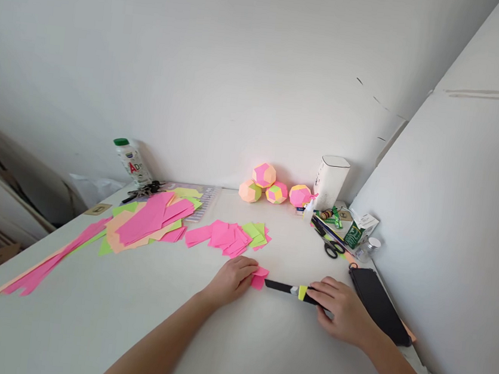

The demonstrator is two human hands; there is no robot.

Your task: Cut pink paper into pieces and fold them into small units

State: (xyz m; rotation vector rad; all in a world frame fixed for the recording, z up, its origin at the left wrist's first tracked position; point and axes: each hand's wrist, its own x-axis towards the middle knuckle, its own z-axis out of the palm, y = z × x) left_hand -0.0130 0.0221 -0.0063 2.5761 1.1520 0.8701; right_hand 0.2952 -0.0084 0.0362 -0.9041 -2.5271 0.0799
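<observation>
My left hand is closed on a small folded piece of pink paper, pressing it near the table. In my right hand is a utility knife with a long dark blade and a black and yellow-green handle. The blade points left and its tip reaches the right edge of the pink paper; I cannot tell whether it is inside the fold. Just behind my left hand lie loose pink paper pieces and green paper pieces.
Cut sheets of coloured paper spread at left. Several paper balls stand by the wall. On the right are scissors, a glass jar, a black phone-like slab and a white container. A white bottle stands back left.
</observation>
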